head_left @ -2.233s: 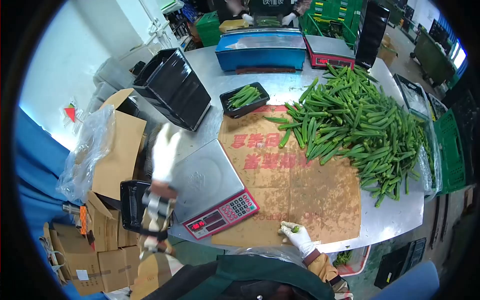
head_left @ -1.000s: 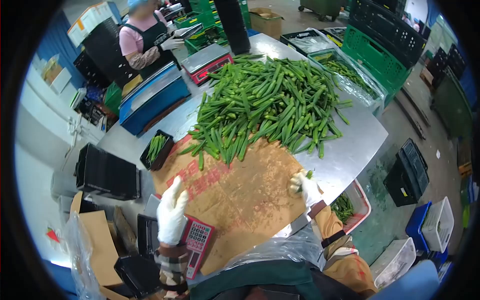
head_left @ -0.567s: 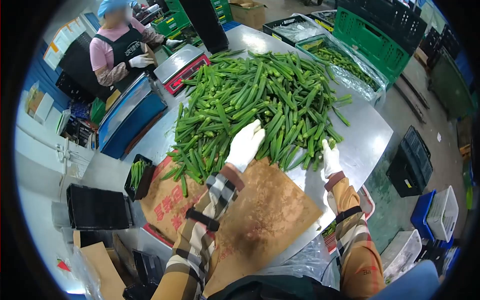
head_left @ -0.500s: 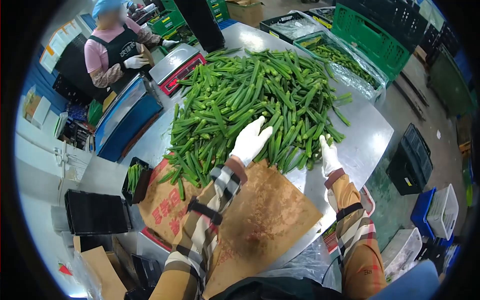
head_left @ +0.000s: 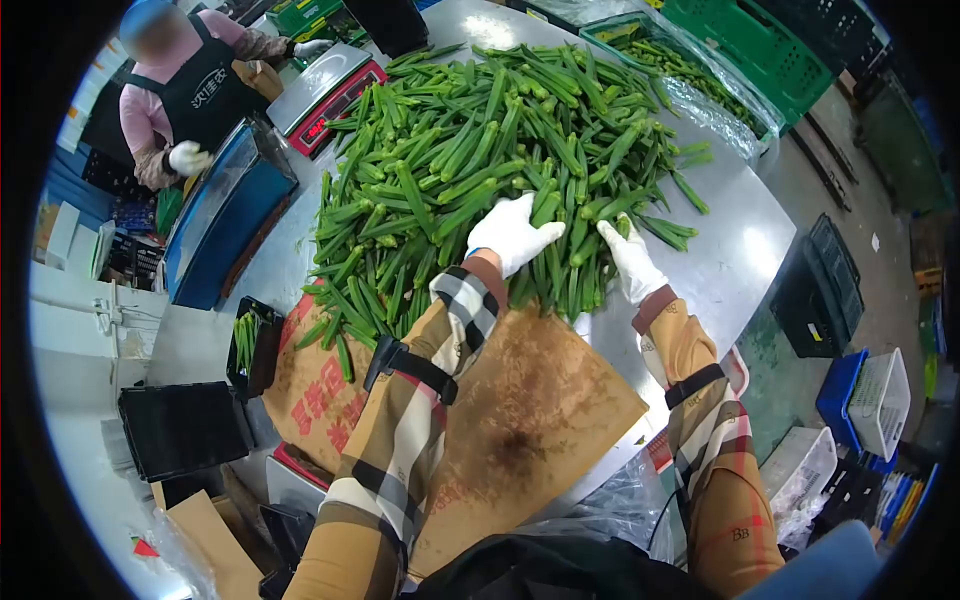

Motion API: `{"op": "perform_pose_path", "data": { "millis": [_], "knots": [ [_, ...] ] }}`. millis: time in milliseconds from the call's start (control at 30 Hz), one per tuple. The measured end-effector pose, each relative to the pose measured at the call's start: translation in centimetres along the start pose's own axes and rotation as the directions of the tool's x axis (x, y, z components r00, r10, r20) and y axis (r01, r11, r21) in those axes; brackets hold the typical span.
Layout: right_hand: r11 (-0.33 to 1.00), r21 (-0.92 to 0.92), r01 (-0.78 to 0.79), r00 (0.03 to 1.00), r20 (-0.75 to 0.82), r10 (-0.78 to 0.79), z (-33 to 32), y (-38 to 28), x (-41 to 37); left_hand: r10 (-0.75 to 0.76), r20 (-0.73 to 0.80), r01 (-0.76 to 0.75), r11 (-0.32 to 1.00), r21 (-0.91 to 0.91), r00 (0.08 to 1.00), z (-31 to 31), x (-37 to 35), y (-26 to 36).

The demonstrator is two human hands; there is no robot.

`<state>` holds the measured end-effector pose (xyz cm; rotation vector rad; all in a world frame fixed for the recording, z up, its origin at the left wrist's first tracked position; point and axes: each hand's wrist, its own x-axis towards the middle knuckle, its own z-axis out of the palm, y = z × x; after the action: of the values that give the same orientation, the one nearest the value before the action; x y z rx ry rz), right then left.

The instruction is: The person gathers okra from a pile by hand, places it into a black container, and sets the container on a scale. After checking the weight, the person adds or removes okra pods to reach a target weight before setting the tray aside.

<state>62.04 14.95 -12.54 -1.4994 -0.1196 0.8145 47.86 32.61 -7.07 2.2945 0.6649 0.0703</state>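
Note:
A large heap of green okra [head_left: 450, 190] covers the middle of the metal table. My left hand [head_left: 512, 236], in a white glove, rests on the front of the heap with its thumb spread to the right. Its other fingertips are partly hidden among the pods. To the right, my right hand [head_left: 634, 264], also gloved, is at the heap's front right edge. An okra pod shows between its thumb and fingers, which look closed on it. Below the heap lies a stained brown cardboard sheet [head_left: 540, 420], under my left forearm.
A red scale [head_left: 335, 105] stands behind the heap at left, near a co-worker [head_left: 205, 95] in a dark apron. A small black tray [head_left: 262, 350] holds okra at left. Back right are a lined crate of okra [head_left: 690, 80] and a green crate [head_left: 750, 60]. The table's right edge [head_left: 770, 260] is curved.
My right hand has moved left, closer to my left hand. The left hand has turned, with its fingers further in among the okra. The co-worker's gloved hand has moved away from the brown item.

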Motion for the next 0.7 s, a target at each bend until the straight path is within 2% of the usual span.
{"op": "perform_pose_path", "data": {
  "millis": [33,67,100,167,200,233,300,333,367,433,467,500,567,600,633,667,700],
  "knots": [
    [0.998,0.006,-0.058,0.998,-0.007,0.058,1.1,-0.7,-1.1,0.018,0.004,-0.017,0.987,-0.158,1.000,0.4,-0.4,-1.5],
    [0.968,-0.121,-0.218,0.976,-0.022,0.217,2.0,-1.4,-2.1,-0.007,0.092,0.055,0.847,-0.530,0.996,0.1,-2.3,-1.3],
    [0.982,0.018,-0.187,0.982,0.029,0.186,3.5,-1.5,-4.1,-0.070,0.245,0.234,0.626,-0.744,0.967,0.2,-4.1,-2.3],
    [0.982,0.122,-0.144,0.984,0.119,0.130,5.4,-0.2,-5.7,-0.117,0.196,0.229,0.490,-0.841,0.973,0.7,-8.0,-2.9],
    [0.989,-0.003,-0.149,0.978,0.145,0.148,5.9,0.2,-6.3,-0.277,0.186,0.316,0.561,-0.765,0.943,1.1,-9.8,-3.2],
    [0.978,0.037,-0.205,0.958,0.214,0.193,6.7,0.5,-7.5,-0.263,0.214,0.322,0.491,-0.809,0.941,0.9,-11.8,-3.0],
    [0.979,0.039,-0.198,0.907,0.387,0.168,8.1,2.6,-9.6,-0.236,0.260,0.329,0.331,-0.885,0.936,1.0,-15.8,-3.2],
    [0.977,0.033,-0.212,0.841,0.514,0.165,8.7,3.8,-10.8,-0.290,0.223,0.316,0.329,-0.890,0.931,1.3,-18.0,-3.2],
    [0.978,0.016,-0.206,0.811,0.562,0.162,9.5,3.8,-12.6,-0.316,0.163,0.273,0.343,-0.899,0.935,1.1,-20.1,-2.8],
    [0.975,-0.066,-0.210,0.728,0.656,0.201,10.8,3.7,-15.4,-0.428,0.352,0.467,0.201,-0.861,0.833,-1.5,-24.8,-2.0],
    [0.968,-0.054,-0.244,0.711,0.669,0.216,11.2,3.6,-16.5,-0.469,0.343,0.467,0.178,-0.866,0.814,-2.0,-26.9,-2.2],
    [0.990,-0.107,-0.093,0.730,0.669,0.141,11.3,4.2,-16.6,-0.447,0.323,0.438,0.180,-0.881,0.834,-2.4,-28.8,-2.7],
    [0.953,-0.204,0.222,0.732,0.681,-0.025,10.4,5.7,-16.1,-0.545,0.277,0.453,0.218,-0.864,0.791,-2.6,-33.1,-2.7],
    [0.903,-0.308,0.300,0.788,0.613,-0.053,9.7,6.1,-15.8,-0.591,0.237,0.469,0.276,-0.839,0.771,-2.1,-35.3,-3.2],
    [0.751,-0.435,0.497,0.794,0.578,-0.191,8.7,5.8,-15.7,-0.630,0.191,0.483,0.332,-0.810,0.753,-1.1,-37.2,-3.8],
    [0.517,-0.601,0.609,0.786,0.542,-0.297,8.2,5.6,-16.2,-0.626,0.079,0.431,0.435,-0.791,0.776,0.1,-38.8,-4.0],
    [0.239,-0.729,0.641,0.748,0.524,-0.408,7.9,5.1,-17.0,-0.508,-0.135,0.259,0.630,-0.732,0.851,2.2,-40.4,-5.3]
  ]
}}
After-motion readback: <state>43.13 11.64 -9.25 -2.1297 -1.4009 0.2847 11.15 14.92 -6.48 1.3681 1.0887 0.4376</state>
